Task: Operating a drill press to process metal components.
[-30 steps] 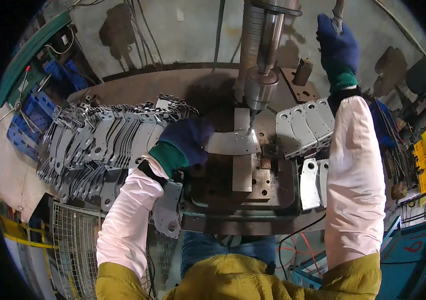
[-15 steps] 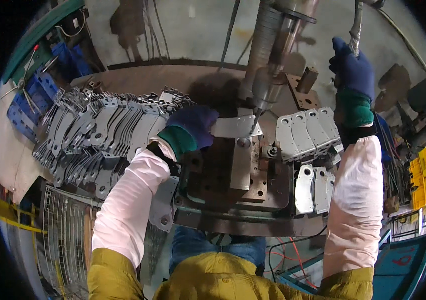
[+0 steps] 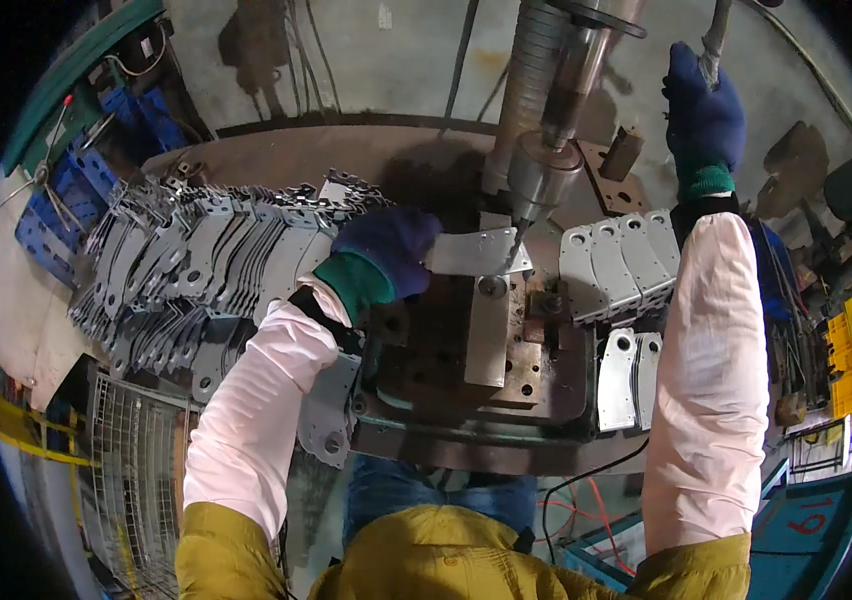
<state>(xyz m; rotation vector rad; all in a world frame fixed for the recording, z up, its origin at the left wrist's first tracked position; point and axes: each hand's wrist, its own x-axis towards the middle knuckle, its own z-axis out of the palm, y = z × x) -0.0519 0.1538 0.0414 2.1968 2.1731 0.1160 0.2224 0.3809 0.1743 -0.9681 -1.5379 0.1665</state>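
Blue-and-green gloves cover both hands. My left hand (image 3: 386,250) is closed on the left end of a grey metal plate (image 3: 468,254), whose right end lies on a steel block (image 3: 487,345). Above that end hangs a drill press chuck (image 3: 543,178), its bit (image 3: 520,238) pointing down at the plate; whether the tip touches the metal I cannot tell. At the upper right, my right hand (image 3: 704,115) is wrapped around the press lever (image 3: 715,45).
Rows of similar plates (image 3: 206,250) fill the table's left side. More plates stand right of the fixture, in a far group (image 3: 611,265) and a near group (image 3: 618,380). Behind them is a steel base with a post (image 3: 623,152). Yellow bins (image 3: 851,355) hang far right.
My right hand has moved up and away from me with the lever. My left hand keeps its grip on the plate. The whole view has shifted slightly.
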